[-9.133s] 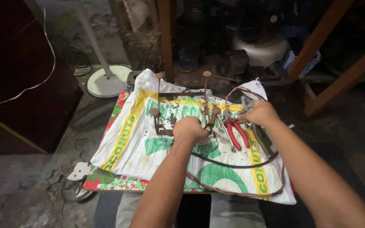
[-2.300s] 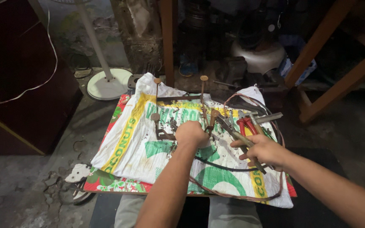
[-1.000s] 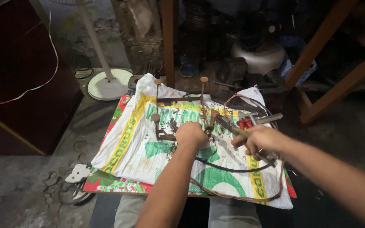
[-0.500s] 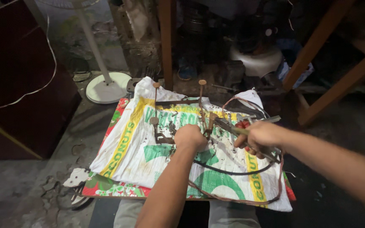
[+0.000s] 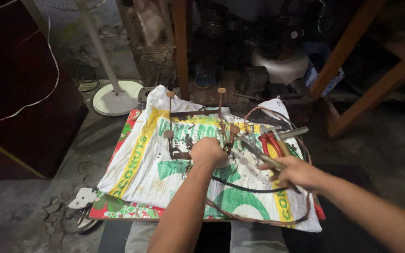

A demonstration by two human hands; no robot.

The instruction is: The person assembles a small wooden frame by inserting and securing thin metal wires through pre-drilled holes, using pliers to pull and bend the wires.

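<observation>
A white woven sack (image 5: 151,164) with green and yellow print lies spread on the floor, carrying rusty metal parts. My left hand (image 5: 208,151) is closed on a small rusty part at the sack's middle, beside an upright rusty rod (image 5: 221,112). My right hand (image 5: 296,172) grips the handle of a long metal tool (image 5: 254,149) whose tip points toward the left hand. Red-handled pliers (image 5: 270,142) lie just beyond the right hand. A black cable (image 5: 244,188) and a brown wire (image 5: 258,219) loop across the sack's near side.
A white round fan base with its pole (image 5: 113,96) stands at the back left. A dark cabinet (image 5: 19,93) fills the left. Wooden frame legs (image 5: 352,51) rise at the right, and a wooden post (image 5: 180,47) stands behind the sack among dark clutter.
My right hand left the pliers area, took up the long metal tool and brought it in toward my left hand. The left hand stayed on the small part at the sack's middle.
</observation>
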